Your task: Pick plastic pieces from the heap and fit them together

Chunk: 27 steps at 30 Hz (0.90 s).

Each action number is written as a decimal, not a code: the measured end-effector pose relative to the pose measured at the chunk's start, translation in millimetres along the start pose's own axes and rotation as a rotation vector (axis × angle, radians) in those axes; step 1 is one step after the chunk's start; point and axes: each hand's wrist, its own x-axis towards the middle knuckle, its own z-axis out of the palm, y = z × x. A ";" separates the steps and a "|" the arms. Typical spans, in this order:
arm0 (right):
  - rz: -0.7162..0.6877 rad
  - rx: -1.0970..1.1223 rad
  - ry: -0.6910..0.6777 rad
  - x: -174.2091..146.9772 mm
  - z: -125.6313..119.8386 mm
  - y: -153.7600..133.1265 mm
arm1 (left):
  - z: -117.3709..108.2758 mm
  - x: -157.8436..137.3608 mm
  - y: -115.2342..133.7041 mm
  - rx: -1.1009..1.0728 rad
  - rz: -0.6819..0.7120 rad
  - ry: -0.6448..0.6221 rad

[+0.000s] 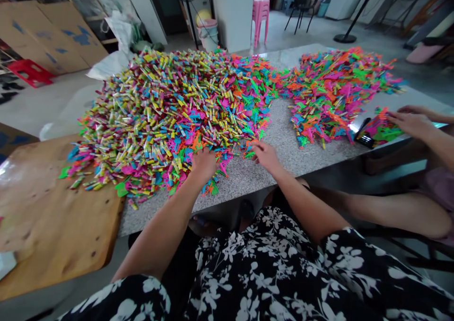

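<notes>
A large heap of small tubes (156,94) with yellow, blue and dark red parts lies in front of me, mixed with flat plastic pieces (253,87) in neon pink, green, orange and blue. My left hand (205,164) reaches into the near edge of this heap, its fingers bent down and their tips hidden among the pieces. To its right, my right hand (266,157) is low over the stone tabletop (280,127). Its fingers are curled at a few orange and blue pieces (248,145); what lies between the fingertips is too small to make out.
Another heap of neon plastic pieces (329,89) covers the table's right part. There a co-worker's hands (413,120) touch a small pile beside a dark phone-like object (364,139). A wooden board (64,226) adjoins the left; pink stools (261,16) stand behind.
</notes>
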 end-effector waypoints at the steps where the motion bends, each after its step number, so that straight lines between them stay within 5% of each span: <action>1: -0.066 -0.167 -0.066 1.1 12.4 -1.5 | -0.5 0.0 4.5 0.017 -0.002 -0.019; 5: -0.299 -0.719 -0.229 5.8 50.9 -7.8 | -1.2 -0.2 11.7 -0.004 0.020 -0.033; 9: -0.340 -0.886 -0.280 8.6 64.1 -7.9 | 2.2 0.3 0.2 -0.116 -0.001 -0.008; 15: -0.226 -0.381 -0.146 0.5 63.0 -1.0 | 6.7 2.7 -22.8 -0.682 -0.125 0.109; 20: -0.072 0.172 -0.290 -20.1 61.3 -12.9 | 8.9 5.3 -20.7 -1.291 -0.139 0.073; 24: -0.058 0.301 -0.320 -35.3 62.5 -23.1 | 7.0 4.1 -3.8 -1.714 -0.210 0.011; 27: -0.070 0.334 -0.325 -42.6 64.3 -24.9 | 3.9 1.4 7.2 -1.802 -0.242 0.052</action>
